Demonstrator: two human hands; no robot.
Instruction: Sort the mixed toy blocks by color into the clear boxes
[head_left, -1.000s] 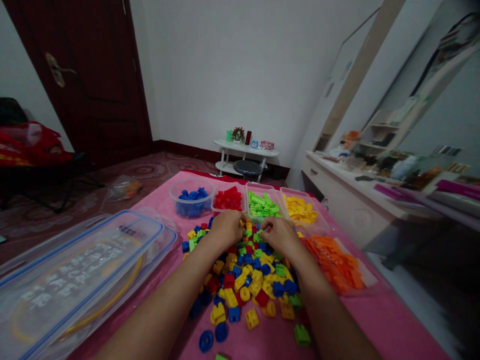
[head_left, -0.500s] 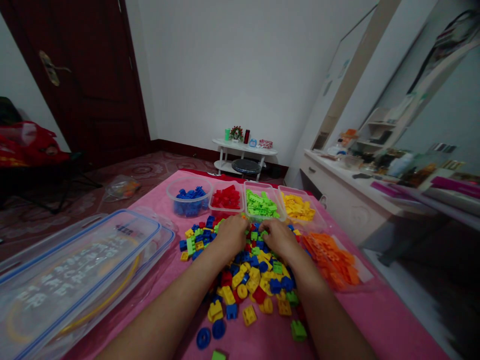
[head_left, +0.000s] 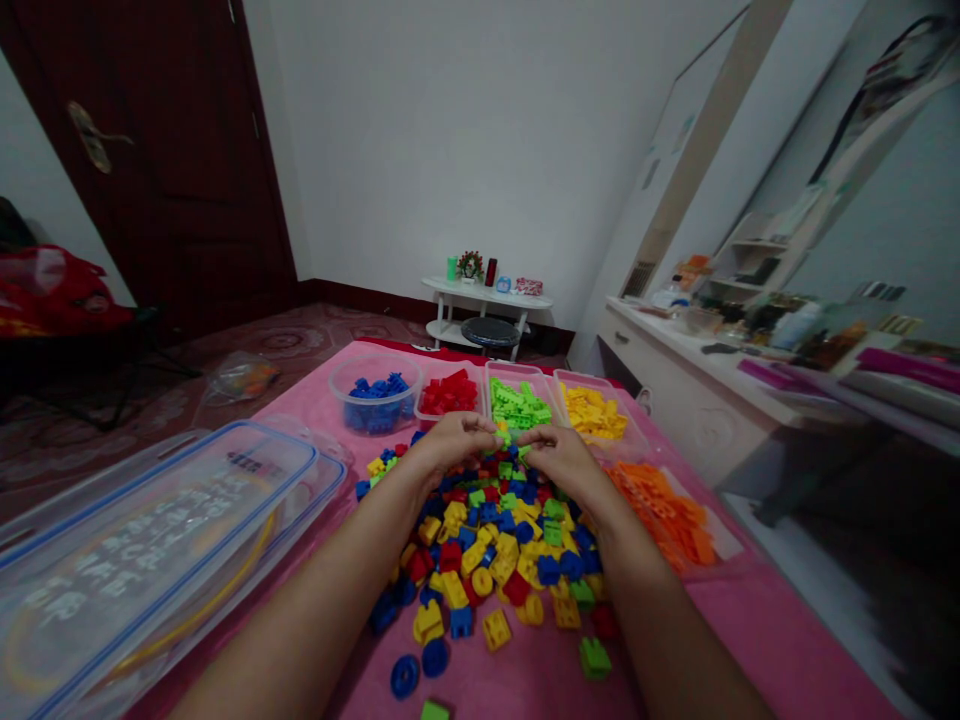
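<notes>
Above the far part of a mixed pile of toy building bricks point(head_left: 480, 540), my two hands face each other with their fingertips close together. My left hand point(head_left: 459, 440) is closed in a pinch on a small yellow-green toy brick point(head_left: 504, 434). My right hand point(head_left: 556, 455) also pinches at small green brick parts between the fingertips; whether these are one piece or two I cannot make out. Just behind the hands stand tubs of red bricks point(head_left: 451, 392) and light green bricks point(head_left: 519, 403). Yellow, blue, red and green bricks lie loose beneath my wrists.
A round tub of blue bricks point(head_left: 377, 400) and a tub of yellow bricks point(head_left: 592, 410) complete the row. Orange bricks point(head_left: 664, 515) fill a clear container at right. A large lidded plastic box point(head_left: 172, 560) lies at left on the pink cloth point(head_left: 757, 640).
Both hands have risen from among the pile and come closer together. Small green and yellow-green pieces now show between the fingertips.
</notes>
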